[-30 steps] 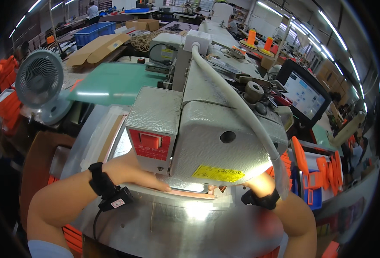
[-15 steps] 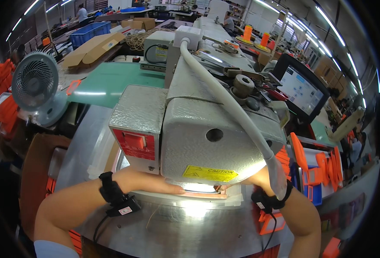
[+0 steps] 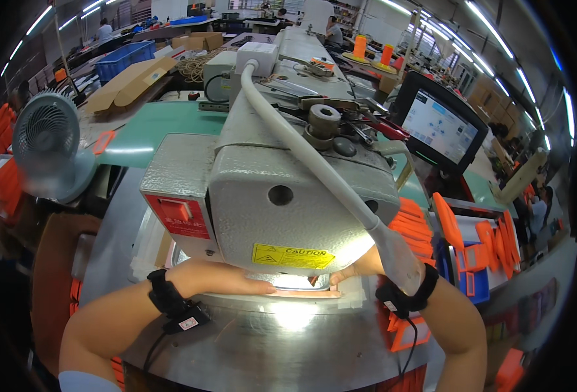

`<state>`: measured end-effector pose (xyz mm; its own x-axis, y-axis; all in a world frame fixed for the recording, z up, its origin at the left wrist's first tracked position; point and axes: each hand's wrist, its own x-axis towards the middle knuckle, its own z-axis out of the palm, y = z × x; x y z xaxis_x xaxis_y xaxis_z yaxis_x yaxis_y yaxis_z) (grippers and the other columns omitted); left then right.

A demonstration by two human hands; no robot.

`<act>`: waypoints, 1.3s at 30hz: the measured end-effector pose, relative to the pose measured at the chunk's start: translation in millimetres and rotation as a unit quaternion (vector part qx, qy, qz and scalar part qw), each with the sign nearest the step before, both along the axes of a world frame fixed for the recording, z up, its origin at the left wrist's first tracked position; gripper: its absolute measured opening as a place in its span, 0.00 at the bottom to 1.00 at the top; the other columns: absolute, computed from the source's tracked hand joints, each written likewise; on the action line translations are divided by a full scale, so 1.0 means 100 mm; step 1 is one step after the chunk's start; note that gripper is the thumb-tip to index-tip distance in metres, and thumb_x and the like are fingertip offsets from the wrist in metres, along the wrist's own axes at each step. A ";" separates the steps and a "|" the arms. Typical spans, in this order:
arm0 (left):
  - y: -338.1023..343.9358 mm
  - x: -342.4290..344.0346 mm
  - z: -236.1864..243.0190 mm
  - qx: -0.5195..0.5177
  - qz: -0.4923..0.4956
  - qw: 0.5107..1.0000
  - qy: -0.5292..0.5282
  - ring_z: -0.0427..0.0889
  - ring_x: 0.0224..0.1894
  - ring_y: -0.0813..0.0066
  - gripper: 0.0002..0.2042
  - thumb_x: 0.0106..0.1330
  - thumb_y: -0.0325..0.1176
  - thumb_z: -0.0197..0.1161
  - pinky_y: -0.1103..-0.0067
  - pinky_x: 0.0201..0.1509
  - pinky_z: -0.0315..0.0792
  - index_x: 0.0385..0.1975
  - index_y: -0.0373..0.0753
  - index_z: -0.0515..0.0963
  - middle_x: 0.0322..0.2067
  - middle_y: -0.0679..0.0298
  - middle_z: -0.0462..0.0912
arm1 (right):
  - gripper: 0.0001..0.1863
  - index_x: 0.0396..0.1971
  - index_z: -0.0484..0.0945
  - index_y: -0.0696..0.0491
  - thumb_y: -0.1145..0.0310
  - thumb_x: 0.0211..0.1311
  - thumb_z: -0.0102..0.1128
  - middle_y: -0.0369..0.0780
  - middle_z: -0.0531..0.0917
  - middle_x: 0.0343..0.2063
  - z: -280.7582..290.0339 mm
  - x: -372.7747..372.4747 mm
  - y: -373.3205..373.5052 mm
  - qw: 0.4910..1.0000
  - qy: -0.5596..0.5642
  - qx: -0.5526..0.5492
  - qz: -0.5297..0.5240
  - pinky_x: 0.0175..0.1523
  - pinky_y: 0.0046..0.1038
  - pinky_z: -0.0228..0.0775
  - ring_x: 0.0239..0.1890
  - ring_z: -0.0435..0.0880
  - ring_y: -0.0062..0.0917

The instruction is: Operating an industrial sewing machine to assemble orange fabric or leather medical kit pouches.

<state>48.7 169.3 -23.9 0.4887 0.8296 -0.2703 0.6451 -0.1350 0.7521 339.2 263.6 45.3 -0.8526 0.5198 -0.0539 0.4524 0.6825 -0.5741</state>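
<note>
Located beneath the near end of the grey machine head (image 3: 295,209), at the far part of the metal worktable (image 3: 256,343): bright metal frame (image 3: 293,282), with a flat pinkish-tan strip (image 3: 308,294), material uncertain, along the near edge. Judged light and stiff, probably slippery on polished faces, liable to skew if pushed from one end only; best taken by the left and right ends. Observed: left hand (image 3: 223,277) in from the left, digit pointing right along the strip; right hand (image 3: 358,266) in from the right, tip at the frame's right end. Set apart; cannot tell whether clamped on the frame, with most fingers hidden. Noted: forearms (image 3: 115,320) angled inward from the near corners, elbows out, wrists low.
</note>
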 end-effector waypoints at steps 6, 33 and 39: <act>-0.01 0.02 -0.03 0.026 0.005 0.999 0.019 0.68 0.69 0.58 0.36 0.66 0.59 0.62 0.71 0.71 0.60 0.68 0.42 0.68 0.67 0.54 0.70 | 0.27 0.54 0.76 0.50 0.53 0.57 0.67 0.42 0.79 0.51 -0.22 0.06 0.11 1.000 -0.005 -0.004 -0.017 0.72 0.65 0.32 0.65 0.69 0.40; -1.02 0.51 0.24 0.220 -0.013 0.964 0.151 0.49 0.73 0.36 0.25 0.58 0.51 0.70 0.34 0.70 0.35 0.55 0.51 0.81 0.66 0.47 0.62 | 0.65 0.68 0.55 0.66 0.49 0.32 0.82 0.56 0.63 0.68 -0.21 0.29 -0.75 0.985 -0.161 0.030 -0.052 0.72 0.50 0.53 0.70 0.64 0.46; -0.98 0.80 0.35 0.212 0.009 0.971 0.107 0.65 0.64 0.51 0.19 0.55 0.40 0.73 0.45 0.71 0.49 0.47 0.49 0.83 0.52 0.56 0.73 | 0.60 0.66 0.63 0.60 0.48 0.31 0.81 0.54 0.62 0.69 -0.25 0.35 -0.78 0.996 -0.065 0.044 -0.044 0.71 0.64 0.47 0.68 0.67 0.44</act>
